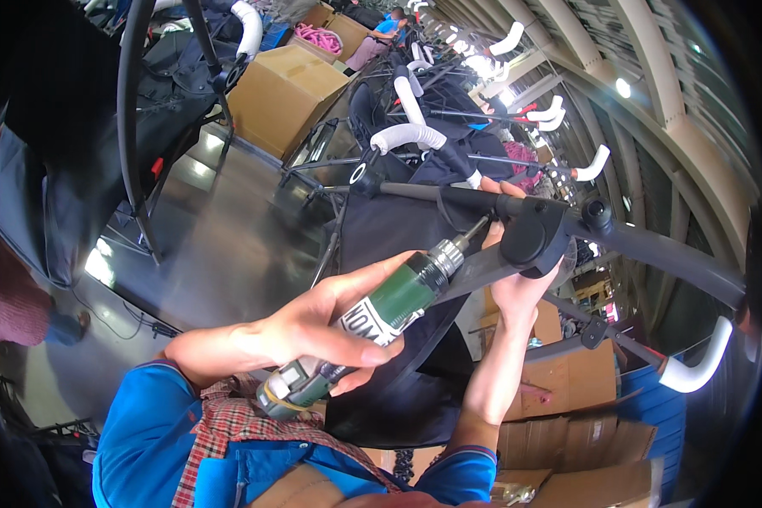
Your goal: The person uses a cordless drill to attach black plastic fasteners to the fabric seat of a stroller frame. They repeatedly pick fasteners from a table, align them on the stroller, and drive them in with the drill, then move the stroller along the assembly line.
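Head view: the left hand is wrapped around a green-and-black electric screwdriver, its bit at the lower edge of a dark frame tube, beside a rounded black hinge joint. The right hand grips behind that joint. A white curved handle rises beyond.

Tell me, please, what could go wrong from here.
The thin metal bit on the green-and-black cylindrical power driver, aimed at the dark-grey metal tube, might slip into the right grip close by. The rounded black plastic joint could shift if that grip, partly behind it, loosens.
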Available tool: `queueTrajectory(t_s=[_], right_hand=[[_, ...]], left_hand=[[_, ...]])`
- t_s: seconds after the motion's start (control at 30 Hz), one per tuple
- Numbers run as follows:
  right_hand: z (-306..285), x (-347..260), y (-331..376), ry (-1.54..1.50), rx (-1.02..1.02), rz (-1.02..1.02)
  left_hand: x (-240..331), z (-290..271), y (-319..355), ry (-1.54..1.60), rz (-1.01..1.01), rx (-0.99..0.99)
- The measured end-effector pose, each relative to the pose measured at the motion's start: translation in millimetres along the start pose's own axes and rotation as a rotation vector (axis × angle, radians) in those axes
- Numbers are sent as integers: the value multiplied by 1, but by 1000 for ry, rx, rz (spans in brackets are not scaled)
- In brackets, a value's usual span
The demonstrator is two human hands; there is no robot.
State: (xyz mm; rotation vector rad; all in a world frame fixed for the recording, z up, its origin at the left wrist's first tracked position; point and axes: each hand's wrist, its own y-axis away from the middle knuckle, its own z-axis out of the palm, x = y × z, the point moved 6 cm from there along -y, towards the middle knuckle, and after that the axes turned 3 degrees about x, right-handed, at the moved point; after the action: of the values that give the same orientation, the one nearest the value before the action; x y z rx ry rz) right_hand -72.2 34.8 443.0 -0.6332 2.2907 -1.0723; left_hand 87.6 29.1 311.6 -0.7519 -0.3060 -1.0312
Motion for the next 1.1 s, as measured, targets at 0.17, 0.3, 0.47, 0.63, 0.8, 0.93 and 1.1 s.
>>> queueTrajectory(t_s=[0.17, 0.3, 0.47, 0.63, 0.8, 0.93, 1.1], right_hand=[[1, -5, -4, 97, -52, -89], [-15, -3, 0, 294, -167, -178], [-94, -1, 71, 53, -63, 77], [-227, 37, 284, 423, -83, 640], [-263, 36, 580, 532, -6, 1254], [-250, -1, 733, 721, -91, 1521], [-230, -16, 806, 924, -13, 1427]], left_hand=[[-11, -8, -8, 251, -60, -111], [-21, -23, -6, 127, 8, -75], [-50, -93, 68, 36, 46, 332], [-166, -179, 163, -1, -404, 1060], [-278, -192, 192, -255, -975, 1118], [-366, -125, 81, -249, -1179, 594], [-423, -44, 10, -164, -1343, 350]])
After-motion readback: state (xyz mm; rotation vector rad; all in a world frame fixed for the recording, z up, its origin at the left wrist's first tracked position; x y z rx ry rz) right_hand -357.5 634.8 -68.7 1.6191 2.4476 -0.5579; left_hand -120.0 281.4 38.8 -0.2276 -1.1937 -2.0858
